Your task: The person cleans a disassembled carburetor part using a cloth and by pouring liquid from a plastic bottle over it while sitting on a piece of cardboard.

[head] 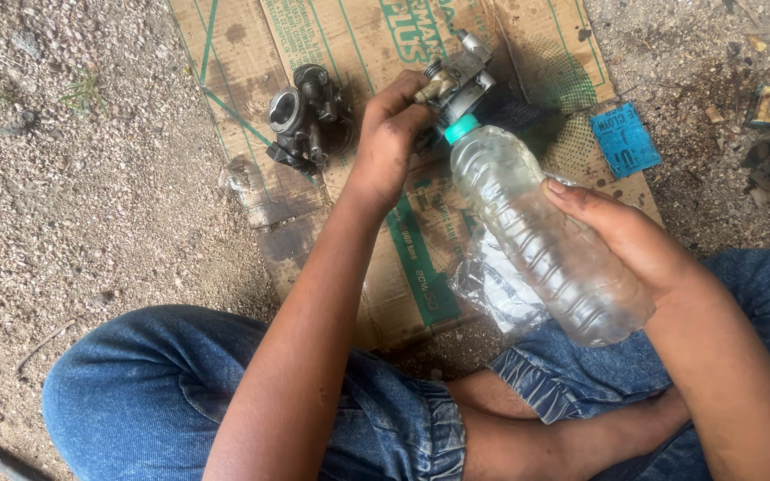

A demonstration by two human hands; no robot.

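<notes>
Over the cardboard sheet [492,53]: clear ribbed plastic bottle [545,236], tilted, gripped at mid-body by right hand [621,236]; judged light, crushable, slippery. Small metal carburettor [461,80], judged rigid and heavy, is pinched in left hand [389,138] at the bottle's teal neck.

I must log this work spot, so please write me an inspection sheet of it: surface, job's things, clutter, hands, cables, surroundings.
Surface: flattened cardboard on gravel ground, with dark wet-looking stains.
Job's things: metal engine part held up over the cardboard; clear plastic bottle, teal neck tilted toward it; a second dark metal part lies on the cardboard.
Clutter: crumpled clear plastic under the bottle; blue packet at the cardboard's edge.
Hands: left hand grips the engine part; right hand holds the bottle.
Cables: nothing seen.
Surroundings: gravel, debris at right; the person sits cross-legged in blue jeans.
</notes>
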